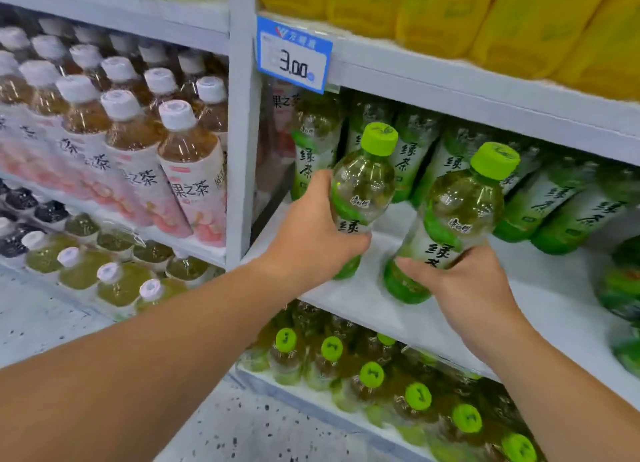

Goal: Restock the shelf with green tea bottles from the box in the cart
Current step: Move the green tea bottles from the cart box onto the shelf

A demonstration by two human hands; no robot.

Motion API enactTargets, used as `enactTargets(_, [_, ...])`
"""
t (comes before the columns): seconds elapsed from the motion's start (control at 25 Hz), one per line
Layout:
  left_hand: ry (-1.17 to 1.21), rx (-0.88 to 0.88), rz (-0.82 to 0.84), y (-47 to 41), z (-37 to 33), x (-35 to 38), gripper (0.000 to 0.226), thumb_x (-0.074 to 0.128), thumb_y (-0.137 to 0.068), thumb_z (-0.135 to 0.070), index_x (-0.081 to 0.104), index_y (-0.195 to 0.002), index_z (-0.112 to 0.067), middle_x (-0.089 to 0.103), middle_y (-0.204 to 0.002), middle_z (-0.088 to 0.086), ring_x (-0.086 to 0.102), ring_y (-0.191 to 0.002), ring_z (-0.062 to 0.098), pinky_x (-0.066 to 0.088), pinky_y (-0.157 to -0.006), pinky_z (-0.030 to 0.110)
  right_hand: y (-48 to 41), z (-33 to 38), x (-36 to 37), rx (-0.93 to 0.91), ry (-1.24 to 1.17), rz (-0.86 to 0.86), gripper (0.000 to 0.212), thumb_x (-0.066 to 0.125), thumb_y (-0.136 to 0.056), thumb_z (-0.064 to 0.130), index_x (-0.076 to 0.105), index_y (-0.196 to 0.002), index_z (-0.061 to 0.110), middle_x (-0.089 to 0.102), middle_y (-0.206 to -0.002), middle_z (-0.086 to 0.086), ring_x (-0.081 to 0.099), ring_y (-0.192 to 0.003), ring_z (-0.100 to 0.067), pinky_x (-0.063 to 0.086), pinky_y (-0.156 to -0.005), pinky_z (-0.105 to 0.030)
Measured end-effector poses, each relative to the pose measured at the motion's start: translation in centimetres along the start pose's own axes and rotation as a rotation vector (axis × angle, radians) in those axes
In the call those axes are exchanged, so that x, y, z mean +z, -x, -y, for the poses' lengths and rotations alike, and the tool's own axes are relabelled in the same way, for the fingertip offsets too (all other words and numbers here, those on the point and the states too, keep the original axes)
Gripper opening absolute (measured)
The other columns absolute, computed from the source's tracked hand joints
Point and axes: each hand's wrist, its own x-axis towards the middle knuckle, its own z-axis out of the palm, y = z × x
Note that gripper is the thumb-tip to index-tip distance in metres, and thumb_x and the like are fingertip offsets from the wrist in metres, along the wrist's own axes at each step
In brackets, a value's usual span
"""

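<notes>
Nearest to us, on the lower shelf (277, 389), green-capped bottles (372, 375) stand packed together, with dark yellowish tea inside them. Above them our two bare forearms reach to the middle shelf (554, 309), a white board. Our left hand (311, 243) curls its fingers and thumb round the label of the left bottle (363, 188) of green tea. Our right hand (464, 281) grasps the right bottle (460, 212) low on its label, thumb across the front. Both bottles are sealed with bright green caps and lean to the right. Pale yellow-green tea shows through their clear shoulders. Their bases sit low at the front of the middle shelf, though we cannot tell whether they touch it. Behind them, at the back of the same board, a back row (554, 202) of matching green tea bottles lines up side by side. Left of the upright post (242, 150), white-capped bottles (180, 157) with pink labels hold amber tea. A blue price tag (294, 55) reading 3.00 hangs from the edge of the top shelf (485, 91), where yellow bottles (519, 18) stand, blurred.
</notes>
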Motion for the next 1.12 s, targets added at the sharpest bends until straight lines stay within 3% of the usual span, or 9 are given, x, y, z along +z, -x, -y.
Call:
enactTargets(0.08, [0.056, 0.035, -0.001, -0.7, 0.9, 0.4, 0.064, 0.086, -0.074, -0.013, 0.048, -0.121, -0.033, 0.065, -0.101, -0.023, 0.059, -0.095, -0.017, 0.042, -0.071, -0.001, -0.4, -0.9, 1.1, -0.025, -0.021, -0.023, 0.052, 0.091, -0.068, 0.021, 0.067, -0.115, 0.018, 0.075, -0.100, 0.008, 0.072, -0.088, -0.008, 0.057, -0.078, -0.029])
enactTargets(0.24, [0.093, 0.105, 0.007, -1.5, 1.9, 0.7, 0.065, 0.086, -0.076, -0.015, 0.048, -0.122, -0.038, 0.065, -0.107, -0.029, 0.060, -0.100, -0.016, 0.043, -0.076, -0.001, -0.8, -2.0, 2.3, -0.057, -0.012, -0.029, 0.053, 0.089, -0.070, 0.028, 0.065, -0.117, 0.026, 0.075, -0.100, 0.015, 0.070, -0.086, 0.003, 0.054, -0.074, -0.021])
enactTargets(0.4, [-0.029, 0.015, 0.076, 0.2, 4.6, 1.0, 0.071, 0.089, -0.073, -0.026, 0.050, -0.130, -0.043, 0.058, -0.118, -0.024, 0.054, -0.110, -0.011, 0.045, -0.086, 0.003, 0.5, -3.3, 1.7, -0.037, 0.060, 0.028, 0.057, 0.087, -0.071, 0.032, 0.052, -0.107, 0.061, 0.064, -0.106, 0.038, 0.056, -0.096, 0.022, 0.043, -0.078, -0.015])
enactTargets(0.48, [-0.141, -0.015, 0.018, 1.0, 5.9, 1.4, 0.067, 0.086, -0.076, -0.033, 0.054, -0.135, -0.035, 0.052, -0.119, -0.016, 0.053, -0.109, -0.004, 0.045, -0.092, 0.007, 1.1, -4.0, 1.7, -0.069, 0.123, -0.003, 0.054, 0.085, -0.075, 0.030, 0.052, -0.099, 0.065, 0.060, -0.104, 0.045, 0.055, -0.096, 0.023, 0.041, -0.077, -0.012])
enactTargets(0.64, [-0.198, 0.022, -0.029, -0.1, 6.6, 1.9, 0.061, 0.083, -0.082, -0.031, 0.058, -0.137, -0.026, 0.056, -0.119, -0.008, 0.056, -0.112, 0.010, 0.053, -0.099, 0.035, -0.2, -4.3, 2.5, -0.137, 0.199, -0.038, 0.046, 0.080, -0.079, 0.029, 0.052, -0.097, 0.061, 0.057, -0.095, 0.052, 0.054, -0.093, 0.027, 0.040, -0.070, 0.004])
enactTargets(0.84, [-0.182, -0.023, -0.144, -2.5, 6.5, 3.6, 0.056, 0.083, -0.082, -0.029, 0.062, -0.131, -0.014, 0.060, -0.119, 0.002, 0.059, -0.111, 0.020, 0.052, -0.097, 0.042, -3.8, -4.4, 3.9, -0.214, 0.179, -0.101, 0.041, 0.080, -0.082, 0.022, 0.051, -0.107, 0.039, 0.058, -0.092, 0.035, 0.055, -0.084, 0.025, 0.038, -0.067, 0.005])
enactTargets(1.12, [-0.163, -0.106, -0.281, -4.3, 7.4, 5.3, 0.044, 0.081, -0.083, -0.039, 0.066, -0.116, -0.015, 0.062, -0.108, 0.001, 0.061, -0.100, 0.018, 0.054, -0.089, 0.041, -6.8, -5.3, 5.1, -0.244, 0.093, -0.124, 0.040, 0.077, -0.084, 0.016, 0.060, -0.120, 0.023, 0.061, -0.098, 0.030, 0.057, -0.089, 0.022, 0.041, -0.073, 0.003])
